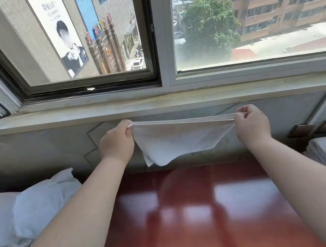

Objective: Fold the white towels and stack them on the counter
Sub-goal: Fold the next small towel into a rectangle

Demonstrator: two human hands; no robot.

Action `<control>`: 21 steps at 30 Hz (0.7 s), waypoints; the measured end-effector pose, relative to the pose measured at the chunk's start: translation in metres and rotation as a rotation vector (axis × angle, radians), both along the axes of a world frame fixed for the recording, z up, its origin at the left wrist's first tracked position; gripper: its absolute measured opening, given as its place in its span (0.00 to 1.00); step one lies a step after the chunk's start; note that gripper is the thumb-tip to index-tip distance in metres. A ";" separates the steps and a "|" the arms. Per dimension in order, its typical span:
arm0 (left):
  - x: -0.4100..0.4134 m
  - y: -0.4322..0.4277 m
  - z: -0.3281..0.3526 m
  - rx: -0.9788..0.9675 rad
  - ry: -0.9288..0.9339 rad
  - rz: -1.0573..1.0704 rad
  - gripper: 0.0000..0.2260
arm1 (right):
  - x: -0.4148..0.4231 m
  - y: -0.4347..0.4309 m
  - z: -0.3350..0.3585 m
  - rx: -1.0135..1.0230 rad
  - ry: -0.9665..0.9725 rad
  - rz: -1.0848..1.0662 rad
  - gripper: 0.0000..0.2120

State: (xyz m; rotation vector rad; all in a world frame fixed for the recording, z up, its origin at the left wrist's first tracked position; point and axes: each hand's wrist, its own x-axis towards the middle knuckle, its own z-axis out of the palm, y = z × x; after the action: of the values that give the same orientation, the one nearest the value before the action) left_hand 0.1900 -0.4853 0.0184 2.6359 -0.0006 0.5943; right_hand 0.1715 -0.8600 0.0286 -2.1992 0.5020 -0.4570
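Left hand (117, 140) and right hand (251, 120) each pinch 1 top corner of a white towel (180, 140), apparently doubled, stretched above the counter (194, 215) near its far edge.

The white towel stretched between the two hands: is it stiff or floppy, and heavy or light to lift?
Probably floppy: the towel sags and hangs in loose folds below the edge pulled taut between the left hand and right hand. Likely light, since pinching fingers alone carry it.

Head cam, wide-angle, faces fwd/down over counter (196, 225); window (155, 38) close ahead
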 end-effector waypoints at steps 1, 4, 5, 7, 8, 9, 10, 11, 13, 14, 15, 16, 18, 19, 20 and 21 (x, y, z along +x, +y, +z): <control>-0.003 0.004 -0.008 0.030 0.005 -0.005 0.09 | -0.002 0.000 -0.007 -0.006 0.015 0.006 0.07; -0.019 0.014 -0.041 0.142 0.096 -0.037 0.09 | -0.015 0.001 -0.038 -0.038 0.065 0.042 0.06; -0.026 0.018 -0.053 0.180 0.150 -0.049 0.09 | -0.022 0.002 -0.050 -0.051 0.095 0.050 0.06; -0.042 0.022 -0.078 0.286 0.257 -0.071 0.08 | -0.038 0.004 -0.077 -0.091 0.180 0.064 0.05; -0.051 0.023 -0.092 0.342 0.308 -0.086 0.07 | -0.047 0.006 -0.092 -0.105 0.230 0.073 0.04; -0.060 0.024 -0.104 0.388 0.358 -0.100 0.07 | -0.057 0.008 -0.106 -0.111 0.284 0.084 0.04; -0.069 0.024 -0.117 0.425 0.412 -0.113 0.07 | -0.067 0.010 -0.121 -0.119 0.345 0.096 0.05; -0.080 0.025 -0.129 0.461 0.469 -0.125 0.08 | -0.077 0.012 -0.135 -0.137 0.409 0.112 0.06; -0.100 0.024 -0.150 0.535 0.564 -0.150 0.09 | -0.097 0.014 -0.162 -0.185 0.527 0.157 0.08; -0.111 0.025 -0.158 0.545 0.595 -0.163 0.10 | -0.107 0.013 -0.173 -0.209 0.580 0.174 0.08; -0.119 0.025 -0.163 0.530 0.611 -0.178 0.09 | -0.116 0.013 -0.183 -0.239 0.626 0.186 0.09; -0.128 0.026 -0.169 0.522 0.612 -0.203 0.08 | -0.125 0.012 -0.192 -0.278 0.660 0.201 0.08; -0.141 0.025 -0.182 0.596 0.612 -0.262 0.08 | -0.141 0.009 -0.205 -0.377 0.702 0.249 0.06; -0.147 0.026 -0.190 0.664 0.601 -0.295 0.10 | -0.149 0.007 -0.211 -0.432 0.714 0.277 0.06; -0.152 0.026 -0.198 0.721 0.574 -0.330 0.11 | -0.156 0.006 -0.215 -0.490 0.728 0.314 0.07; -0.158 0.027 -0.206 0.777 0.591 -0.354 0.14 | -0.164 0.005 -0.219 -0.550 0.749 0.361 0.09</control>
State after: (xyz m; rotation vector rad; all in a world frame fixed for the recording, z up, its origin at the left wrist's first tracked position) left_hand 0.0319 -0.4581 -0.1875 3.3171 -0.6143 -0.4096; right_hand 0.0074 -0.8547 -0.1908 -2.8982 0.3647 0.5135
